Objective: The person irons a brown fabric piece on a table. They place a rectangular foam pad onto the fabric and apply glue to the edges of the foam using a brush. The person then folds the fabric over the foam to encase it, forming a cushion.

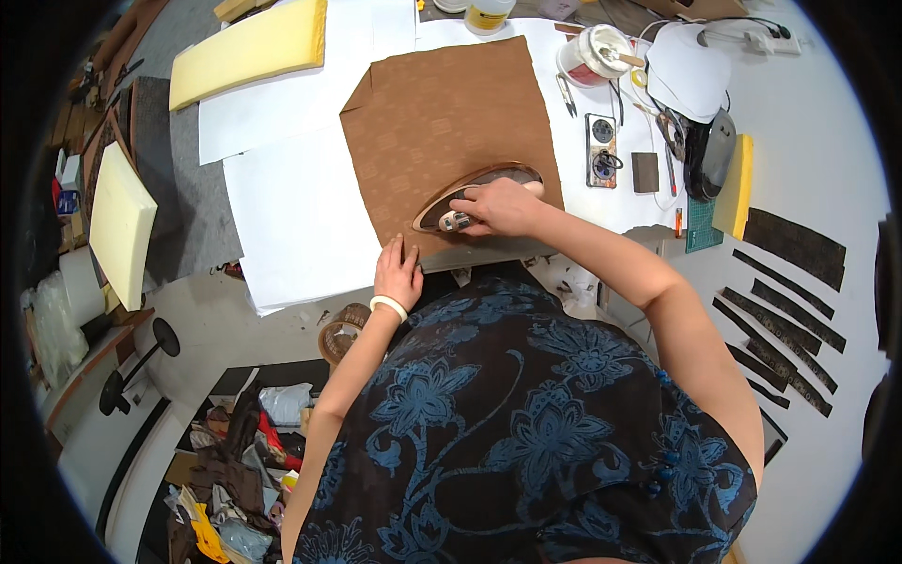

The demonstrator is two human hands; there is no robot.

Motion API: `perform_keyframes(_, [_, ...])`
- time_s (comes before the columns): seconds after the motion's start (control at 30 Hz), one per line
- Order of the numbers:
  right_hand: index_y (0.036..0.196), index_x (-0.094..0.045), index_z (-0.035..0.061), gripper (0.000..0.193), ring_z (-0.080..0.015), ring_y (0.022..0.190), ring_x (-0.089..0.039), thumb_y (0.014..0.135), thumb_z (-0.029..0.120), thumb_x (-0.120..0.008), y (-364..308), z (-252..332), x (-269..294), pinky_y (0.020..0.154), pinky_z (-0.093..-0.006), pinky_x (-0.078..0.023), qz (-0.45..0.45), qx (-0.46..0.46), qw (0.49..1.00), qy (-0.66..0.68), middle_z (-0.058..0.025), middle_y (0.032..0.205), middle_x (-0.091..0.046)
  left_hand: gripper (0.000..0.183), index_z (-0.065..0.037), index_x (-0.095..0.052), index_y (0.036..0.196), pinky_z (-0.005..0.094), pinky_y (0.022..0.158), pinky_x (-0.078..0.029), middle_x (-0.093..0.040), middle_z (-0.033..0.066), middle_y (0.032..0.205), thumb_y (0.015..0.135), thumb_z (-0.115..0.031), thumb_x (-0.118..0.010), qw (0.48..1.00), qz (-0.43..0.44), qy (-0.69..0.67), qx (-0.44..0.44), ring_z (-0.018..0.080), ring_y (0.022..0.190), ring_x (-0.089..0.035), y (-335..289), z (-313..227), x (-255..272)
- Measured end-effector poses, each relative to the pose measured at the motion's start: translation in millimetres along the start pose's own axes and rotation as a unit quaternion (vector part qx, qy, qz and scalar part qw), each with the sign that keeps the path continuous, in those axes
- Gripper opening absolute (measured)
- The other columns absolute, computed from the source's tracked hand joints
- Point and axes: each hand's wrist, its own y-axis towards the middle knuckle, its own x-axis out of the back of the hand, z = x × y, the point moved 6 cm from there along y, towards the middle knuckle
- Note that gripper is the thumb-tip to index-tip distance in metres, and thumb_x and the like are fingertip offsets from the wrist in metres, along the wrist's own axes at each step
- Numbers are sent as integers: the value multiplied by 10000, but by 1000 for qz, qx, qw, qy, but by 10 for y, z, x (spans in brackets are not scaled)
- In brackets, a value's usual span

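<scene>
A large piece of brown patterned fabric or leather (442,113) lies over white sheets on the table, its upper left corner folded. On its near right part rests a clothes iron (479,180) with a dark body and a copper-coloured rim, its pointed end toward the left. My right hand (503,205) is wrapped round the handle from above and hides much of it. At the near edge of the brown piece, left of the iron, my left hand (399,272) lies with fingers stretched out, fingertips on the material. It holds nothing.
White sheets (301,216) hang slightly over the table's front edge. Yellow foam (249,52) lies at the far left. A white tub (594,56) with a stick, tweezers (567,94) and a black-grey device (709,155) are at the right. A tape roll (344,336) is below.
</scene>
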Motion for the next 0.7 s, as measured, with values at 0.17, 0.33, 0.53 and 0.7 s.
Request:
perform_keyframes(0.17, [1250,-653,130,478,-344,859,-726,911,455,-743,221,-210,145,706,-463,-573,-53,3,998,-18,-106,1012,-711,507,-58,-659,1358,542,1218,-345,-462,246,1561,863,-155,-704,1000,6,4,3,428,1435,-440,-37,33,-21])
perform_keyframes(0.33, [1206,-677,138,430,-351,842,-732,919,451,-745,645,-506,556,709,-462,-583,-119,-61,990,-47,-117,991,-746,516,-79,-641,1389,546,1234,-319,-447,217,1585,884,-174,-691,1000,15,11,4,392,1465,-423,-74,79,-18])
perform_keyframes(0.53, [1124,-655,101,417,-379,813,-720,916,449,-750,552,-520,421,713,-497,-573,-149,-108,983,-18,-163,915,-738,432,-32,-680,1296,542,1220,-335,-536,220,1491,882,-156,-689,1000,3,-6,9,397,1406,-474,-3,112,40])
perform_keyframes(0.7, [1187,-622,118,449,-392,729,-711,936,477,-719,34,44,27,648,-487,-568,-95,-111,989,-11,-178,885,-708,251,-9,-698,1124,510,1082,-439,-670,192,1229,879,-52,-663,986,-146,-70,38,405,1198,-588,437,330,431])
